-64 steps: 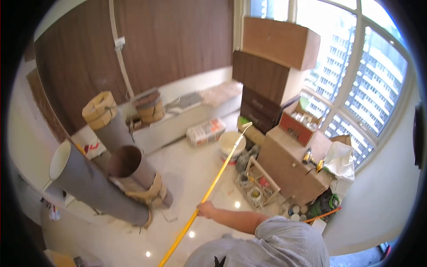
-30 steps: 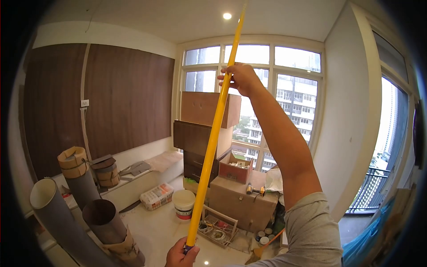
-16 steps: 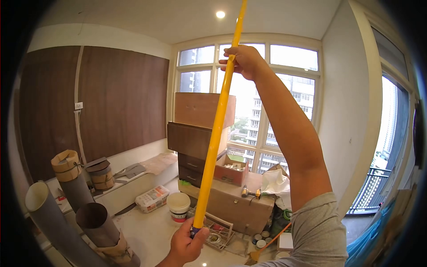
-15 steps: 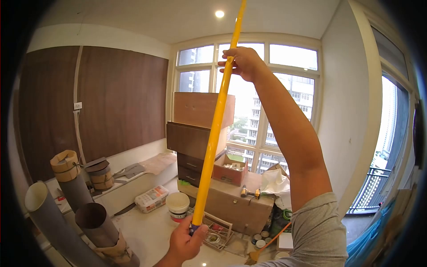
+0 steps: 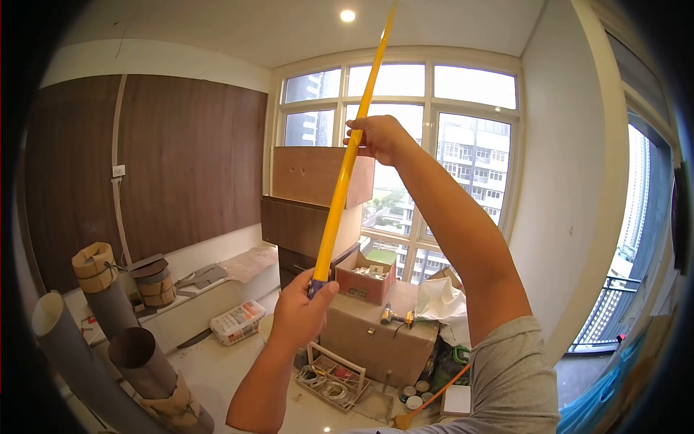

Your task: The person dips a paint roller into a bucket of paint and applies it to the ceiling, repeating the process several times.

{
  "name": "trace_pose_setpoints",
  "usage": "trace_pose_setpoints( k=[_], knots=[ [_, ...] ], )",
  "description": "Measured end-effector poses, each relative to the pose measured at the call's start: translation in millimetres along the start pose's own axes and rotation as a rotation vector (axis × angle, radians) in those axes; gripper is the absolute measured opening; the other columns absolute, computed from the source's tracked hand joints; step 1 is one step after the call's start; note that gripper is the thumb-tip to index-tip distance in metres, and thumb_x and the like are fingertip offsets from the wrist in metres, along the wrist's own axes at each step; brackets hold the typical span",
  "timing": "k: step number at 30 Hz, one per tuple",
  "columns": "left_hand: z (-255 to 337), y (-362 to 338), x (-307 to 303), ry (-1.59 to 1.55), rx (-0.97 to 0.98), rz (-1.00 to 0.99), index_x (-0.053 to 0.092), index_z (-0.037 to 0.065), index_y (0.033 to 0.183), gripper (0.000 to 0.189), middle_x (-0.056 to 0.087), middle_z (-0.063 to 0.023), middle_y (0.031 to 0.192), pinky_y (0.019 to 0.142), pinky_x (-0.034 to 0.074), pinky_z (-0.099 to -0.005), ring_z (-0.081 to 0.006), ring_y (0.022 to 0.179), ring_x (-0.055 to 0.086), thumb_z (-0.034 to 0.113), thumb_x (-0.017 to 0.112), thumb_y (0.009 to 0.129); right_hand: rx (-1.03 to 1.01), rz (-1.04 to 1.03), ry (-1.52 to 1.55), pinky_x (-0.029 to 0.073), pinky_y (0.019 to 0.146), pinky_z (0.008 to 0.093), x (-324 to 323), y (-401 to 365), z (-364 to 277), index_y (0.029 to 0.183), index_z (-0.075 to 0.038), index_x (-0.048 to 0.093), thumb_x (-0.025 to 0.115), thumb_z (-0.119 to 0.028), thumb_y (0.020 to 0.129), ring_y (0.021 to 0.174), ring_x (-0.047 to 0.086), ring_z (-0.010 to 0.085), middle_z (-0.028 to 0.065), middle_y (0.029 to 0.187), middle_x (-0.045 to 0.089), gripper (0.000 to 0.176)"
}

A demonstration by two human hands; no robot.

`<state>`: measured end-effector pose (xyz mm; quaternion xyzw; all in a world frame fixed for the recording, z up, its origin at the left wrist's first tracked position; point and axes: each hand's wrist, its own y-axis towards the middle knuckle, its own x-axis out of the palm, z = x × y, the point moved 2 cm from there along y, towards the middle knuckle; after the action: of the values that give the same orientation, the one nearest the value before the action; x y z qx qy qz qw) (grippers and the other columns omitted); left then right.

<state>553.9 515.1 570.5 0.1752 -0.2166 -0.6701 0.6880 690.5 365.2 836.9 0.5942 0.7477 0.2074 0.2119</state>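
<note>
A long yellow pole [image 5: 337, 210] slants up through the middle of the view, leaning slightly right, and its far end reaches the top edge near the ceiling. My left hand [image 5: 302, 311] is closed around its lower end, where a dark purple-blue piece shows at the thumb. Higher up, my right hand [image 5: 382, 137] grips the same pole with bent fingers, arm stretched out. What the top of the pole carries or touches cannot be made out.
Behind the pole stand stacked wooden cabinets [image 5: 307, 220] and a chest with a red box [image 5: 365, 281] and a drill [image 5: 396, 315]. Large rolls [image 5: 141, 358] stand at left. A wooden tray [image 5: 336, 383], cans [image 5: 413, 402] and a broom [image 5: 405, 418] lie on the floor.
My left hand has risen with the pole's lower end, while my right hand is lower in view. The hands are now closer together along the pole. The view has shifted slightly.
</note>
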Motion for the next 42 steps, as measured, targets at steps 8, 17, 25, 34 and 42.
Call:
trace_pose_setpoints(
  k=[8, 17, 25, 34, 42],
  knots=[
    [-2, 61, 27, 0.005, 0.042, -0.009, 0.061, 0.000, 0.116, 0.033, 0.054, 0.0017, 0.069, 0.047, 0.040, -0.0209, -0.0047, 0.051, 0.049, 0.025, 0.068, 0.096, 0.022, 0.008, -0.029, 0.060, 0.086, 0.0383, -23, 7, 32, 0.118, 0.006, 0.056, 0.070, -0.012, 0.092, 0.088, 0.070, 0.0248, 0.0151, 0.103, 0.063, 0.035],
    [-15, 22, 4, 0.050, 0.123, 0.038, 0.062, 0.001, 0.115, 0.031, 0.055, 0.0023, 0.068, 0.047, 0.041, -0.0211, -0.0041, 0.052, 0.049, 0.024, 0.068, 0.095, 0.024, 0.008, -0.091, 0.059, 0.084, 0.0360, 6, -31, 29, 0.124, 0.005, 0.054, 0.068, -0.016, 0.093, 0.088, 0.069, 0.0227, 0.0144, 0.102, 0.064, 0.040],
    [7, -94, -48, 0.074, 0.052, 0.057, 0.062, 0.003, 0.122, 0.035, 0.056, 0.0031, 0.073, 0.053, 0.042, -0.0230, -0.0036, 0.058, 0.050, 0.023, 0.067, 0.094, 0.011, -0.126, -0.077, 0.063, 0.078, 0.0367, 73, -128, -9, 0.121, 0.004, 0.050, 0.073, -0.015, 0.089, 0.088, 0.068, 0.0225, 0.0144, 0.105, 0.060, 0.043],
    [48, -217, -81, -0.061, 0.014, 0.048, 0.057, -0.001, 0.128, 0.038, 0.056, 0.0040, 0.073, 0.050, 0.041, -0.0201, -0.0023, 0.057, 0.050, 0.019, 0.066, 0.096, -0.057, -0.256, -0.150, 0.064, 0.078, 0.0372, 128, -229, -47, 0.127, 0.007, 0.042, 0.079, -0.018, 0.084, 0.096, 0.067, 0.0251, 0.0151, 0.109, 0.054, 0.062],
    [81, -277, -102, -0.018, -0.013, 0.053, 0.055, -0.004, 0.131, 0.042, 0.057, 0.0024, 0.073, 0.051, 0.043, -0.0197, -0.0026, 0.056, 0.050, 0.018, 0.066, 0.096, -0.087, -0.386, -0.088, 0.064, 0.079, 0.0371, 149, -282, -72, 0.129, 0.008, 0.038, 0.076, -0.018, 0.087, 0.103, 0.065, 0.0252, 0.0158, 0.113, 0.053, 0.062]
  ],
)
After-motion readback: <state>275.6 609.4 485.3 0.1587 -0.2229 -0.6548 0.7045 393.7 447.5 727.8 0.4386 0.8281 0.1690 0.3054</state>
